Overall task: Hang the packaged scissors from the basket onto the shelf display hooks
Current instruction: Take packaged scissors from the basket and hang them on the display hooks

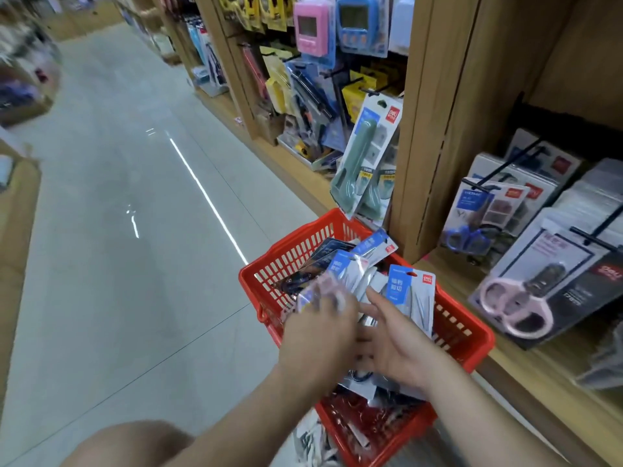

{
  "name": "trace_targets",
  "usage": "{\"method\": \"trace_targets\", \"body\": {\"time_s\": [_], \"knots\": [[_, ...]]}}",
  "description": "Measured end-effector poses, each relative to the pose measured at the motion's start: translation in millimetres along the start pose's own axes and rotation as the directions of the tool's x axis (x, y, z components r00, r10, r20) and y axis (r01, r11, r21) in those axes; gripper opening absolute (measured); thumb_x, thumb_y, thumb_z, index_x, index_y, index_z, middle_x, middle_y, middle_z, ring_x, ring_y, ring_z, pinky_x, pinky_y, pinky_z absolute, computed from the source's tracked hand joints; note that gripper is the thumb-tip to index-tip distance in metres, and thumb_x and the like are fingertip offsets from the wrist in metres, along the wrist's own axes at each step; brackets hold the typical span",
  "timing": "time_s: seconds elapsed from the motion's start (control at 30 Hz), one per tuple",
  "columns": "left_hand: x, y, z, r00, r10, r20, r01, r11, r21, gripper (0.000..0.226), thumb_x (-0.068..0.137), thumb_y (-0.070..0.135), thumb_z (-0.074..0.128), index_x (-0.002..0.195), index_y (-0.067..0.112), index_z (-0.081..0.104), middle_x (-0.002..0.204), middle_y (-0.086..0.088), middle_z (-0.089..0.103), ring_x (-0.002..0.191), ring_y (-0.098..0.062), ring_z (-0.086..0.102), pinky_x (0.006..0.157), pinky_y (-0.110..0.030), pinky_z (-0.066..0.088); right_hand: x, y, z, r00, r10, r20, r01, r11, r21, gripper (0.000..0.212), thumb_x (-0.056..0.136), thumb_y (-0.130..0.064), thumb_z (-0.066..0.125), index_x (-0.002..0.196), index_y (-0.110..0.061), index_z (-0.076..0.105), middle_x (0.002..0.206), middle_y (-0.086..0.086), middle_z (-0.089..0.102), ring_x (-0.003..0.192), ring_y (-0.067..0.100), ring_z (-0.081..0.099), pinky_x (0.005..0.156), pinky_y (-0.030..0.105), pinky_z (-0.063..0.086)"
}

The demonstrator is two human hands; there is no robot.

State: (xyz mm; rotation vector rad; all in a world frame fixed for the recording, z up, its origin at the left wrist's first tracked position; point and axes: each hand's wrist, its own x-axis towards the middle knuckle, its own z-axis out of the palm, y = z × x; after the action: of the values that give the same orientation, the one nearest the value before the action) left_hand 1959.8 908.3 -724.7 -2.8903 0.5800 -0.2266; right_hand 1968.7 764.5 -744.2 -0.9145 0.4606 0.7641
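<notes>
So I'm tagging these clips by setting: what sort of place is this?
Most likely a stationery aisle in a shop: packaged scissors hang on display hooks in wooden shelving, more packs fill a red basket, and a floor runs on between stocked shelves.

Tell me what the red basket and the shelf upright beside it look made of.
Red basket: likely moulded plastic; slotted walls, glossy uniform red. Shelf upright: wood or wood-look laminate; matte tan, faint grain; cannot tell which.

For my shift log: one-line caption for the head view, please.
Left hand holds a scissors pack over the red basket; right hand rests among more packs, beside stocked display hooks.
</notes>
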Motion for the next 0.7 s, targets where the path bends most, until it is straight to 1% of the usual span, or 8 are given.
{"method": "trace_targets", "body": {"time_s": [0.07, 0.13, 0.2, 0.3, 0.33, 0.47, 0.57, 0.7], "knots": [[-30.9, 27.5, -5.9, 0.974, 0.226, -0.003, -0.226, 0.973, 0.045, 0.041, 0.075, 0.027, 0.064, 0.113, 0.014, 0.067, 0.095, -0.017, 0.071, 0.07, -0.033, 0.069, 0.043, -0.033, 0.049, 3.1, 4.3, 3.7, 0.998, 0.035, 0.044, -0.038, 0.997, 0.065, 0.05, 0.092, -0.051, 0.058, 0.109, -0.007, 0.073, 0.097, 0.014, 0.074, 0.087, 0.028, 0.07, 0.085, 0.039, 0.054], [-49.3, 38.9, -11.7, 0.929, 0.368, 0.049, -0.361, 0.926, -0.109, 0.025, 0.082, 0.024, 0.052, 0.102, 0.018, 0.066, 0.094, -0.013, 0.071, 0.074, -0.031, 0.067, 0.045, -0.031, 0.049, 6.9, 13.9, -3.0, 0.996, -0.032, -0.079, 0.03, 0.999, -0.026, 0.035, 0.088, -0.023, 0.069, 0.111, 0.004, 0.07, 0.089, 0.017, 0.075, 0.074, 0.027, 0.071, 0.069, 0.032, 0.058], [-44.3, 31.5, -19.9, 0.924, 0.363, 0.123, -0.264, 0.836, -0.48, 0.032, 0.081, 0.029, 0.05, 0.11, 0.025, 0.064, 0.106, -0.002, 0.069, 0.091, -0.023, 0.065, 0.059, -0.029, 0.054, 3.9, 20.5, -21.1, 0.96, -0.174, -0.218, 0.12, 0.964, -0.238, 0.032, 0.083, -0.004, 0.072, 0.115, 0.002, 0.067, 0.088, 0.016, 0.076, 0.074, 0.027, 0.072, 0.065, 0.031, 0.058], [-12.5, 7.9, -18.4, 0.908, 0.255, 0.333, 0.186, 0.468, -0.864, 0.042, 0.074, 0.023, 0.061, 0.115, 0.03, 0.065, 0.113, 0.01, 0.068, 0.104, -0.004, 0.06, 0.091, -0.023, 0.049, -8.8, 14.0, -43.7, 0.927, -0.316, -0.202, 0.221, 0.895, -0.388, 0.037, 0.08, 0.001, 0.074, 0.114, -0.008, 0.066, 0.095, 0.013, 0.077, 0.087, 0.029, 0.074, 0.077, 0.038, 0.058], [0.3, 1.0, -8.5, 0.918, 0.133, 0.373, 0.286, 0.427, -0.858, 0.039, 0.074, 0.021, 0.062, 0.112, 0.031, 0.065, 0.111, 0.011, 0.068, 0.105, -0.004, 0.061, 0.095, -0.025, 0.049, -12.7, 9.8, -48.5, 0.91, -0.357, -0.21, 0.26, 0.888, -0.38, 0.034, 0.081, 0.001, 0.073, 0.112, -0.012, 0.067, 0.095, 0.011, 0.078, 0.086, 0.028, 0.075, 0.077, 0.038, 0.058], [36.7, -21.7, 60.2, 0.845, -0.139, 0.516, 0.464, 0.67, -0.579, 0.068, 0.085, 0.037, 0.068, 0.145, 0.019, 0.041, 0.146, -0.005, 0.048, 0.131, -0.025, 0.049, 0.108, -0.037, 0.041, -14.9, -1.3, -58.6, 0.772, -0.529, -0.352, 0.375, 0.827, -0.419, 0.034, 0.083, -0.001, 0.073, 0.108, -0.022, 0.064, 0.098, 0.005, 0.077, 0.086, 0.021, 0.073, 0.08, 0.036, 0.057], [36.1, -29.9, 105.9, 0.701, -0.22, 0.679, 0.673, 0.519, -0.527, 0.12, 0.061, 0.066, 0.08, 0.154, 0.023, 0.017, 0.154, -0.009, 0.038, 0.133, -0.031, 0.047, 0.111, -0.045, 0.041, -11.9, 5.7, -74.0, 0.717, -0.562, -0.412, 0.337, 0.797, -0.5, 0.036, 0.081, -0.006, 0.077, 0.109, -0.023, 0.063, 0.102, 0.004, 0.075, 0.083, 0.013, 0.071, 0.078, 0.034, 0.056], [29.8, -22.5, 122.2, 0.631, -0.313, 0.71, 0.737, 0.528, -0.422, 0.126, 0.066, 0.052, 0.085, 0.156, 0.025, 0.0, 0.155, -0.018, 0.032, 0.131, -0.04, 0.048, 0.11, -0.048, 0.041, -17.9, 9.0, -81.1, 0.617, -0.674, -0.407, 0.31, 0.684, -0.66, 0.088, 0.079, -0.012, 0.081, 0.148, -0.033, 0.031, 0.119, -0.023, 0.061, 0.1, 0.002, 0.062, 0.088, 0.029, 0.047]]}}
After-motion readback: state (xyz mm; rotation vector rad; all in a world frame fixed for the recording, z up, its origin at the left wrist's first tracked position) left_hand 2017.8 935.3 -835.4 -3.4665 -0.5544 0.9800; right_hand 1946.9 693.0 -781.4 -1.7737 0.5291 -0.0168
